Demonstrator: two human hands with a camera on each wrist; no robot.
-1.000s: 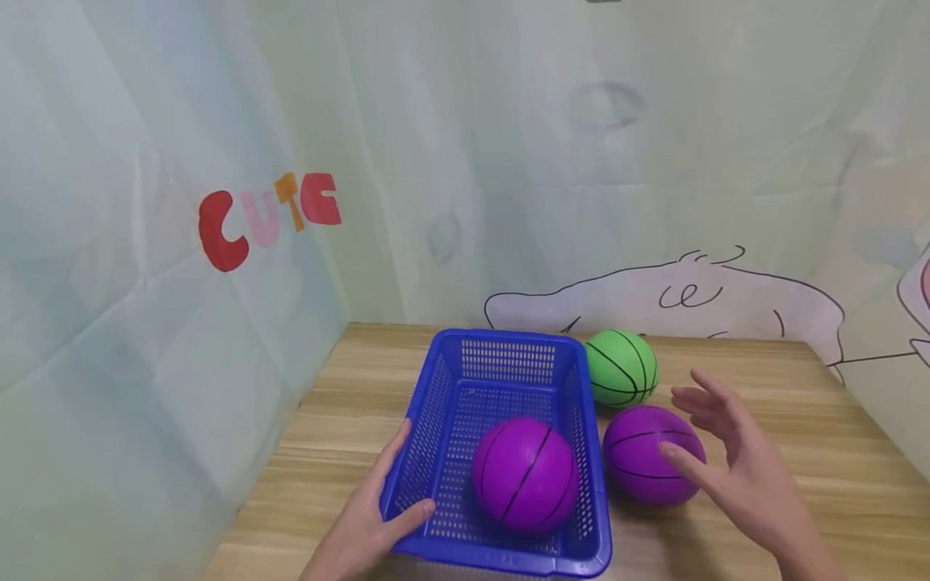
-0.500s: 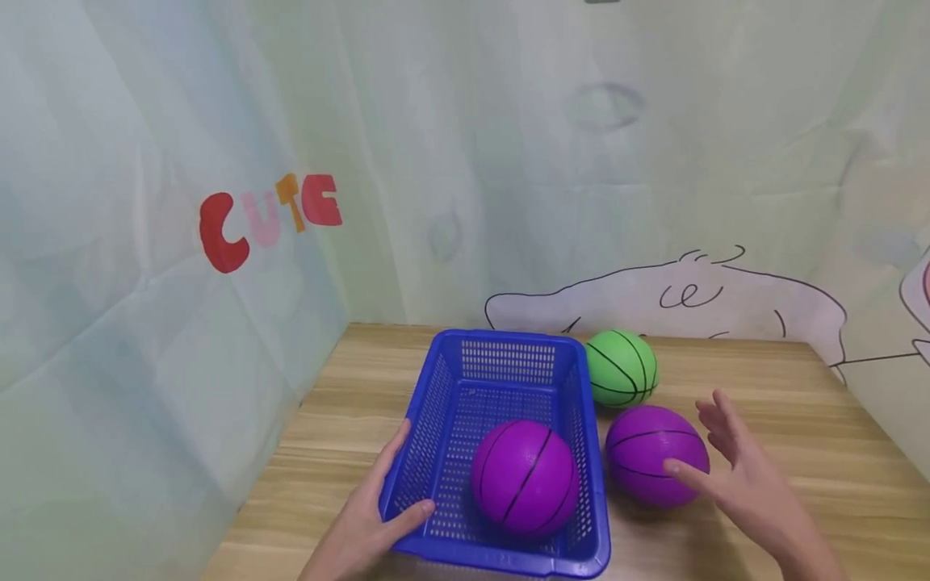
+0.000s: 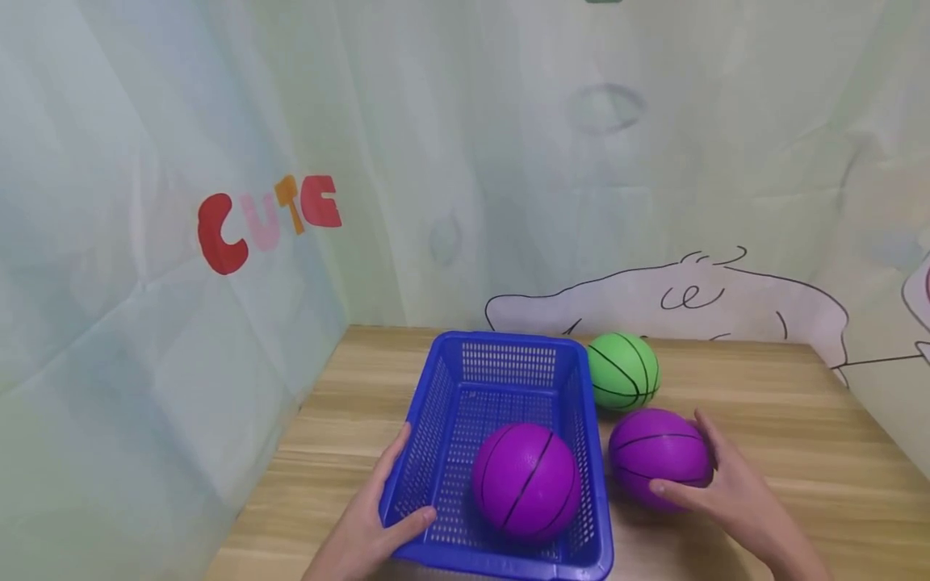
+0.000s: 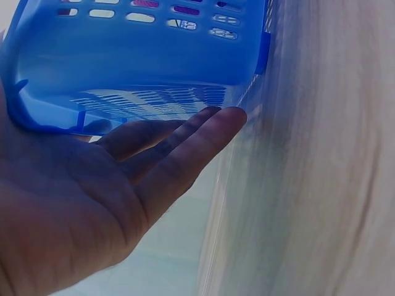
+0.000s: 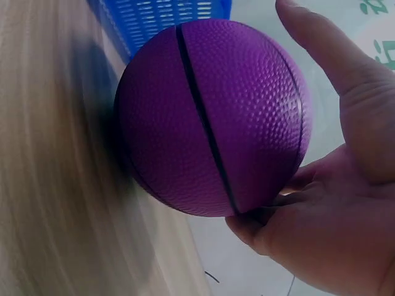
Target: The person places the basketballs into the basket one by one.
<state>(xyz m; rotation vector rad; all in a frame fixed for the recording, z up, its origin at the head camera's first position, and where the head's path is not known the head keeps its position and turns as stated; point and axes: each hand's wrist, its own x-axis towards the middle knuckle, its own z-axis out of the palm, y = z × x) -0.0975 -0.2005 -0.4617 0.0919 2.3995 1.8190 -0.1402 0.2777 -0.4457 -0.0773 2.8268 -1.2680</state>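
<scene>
Left hand (image 3: 370,524) grips basket (image 3: 501,562); right hand (image 3: 729,492) spread wide at outer purple ball (image 3: 654,452), pebbled, likely light, best held at opposite sides.

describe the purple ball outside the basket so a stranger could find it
On the wooden table stands a blue basket. Just right of it, nearer the person than a green ball, is a purple ball with black lines and the right hand at its right side. The basket holds another purple ball, but this is the only purple one outside.
</scene>
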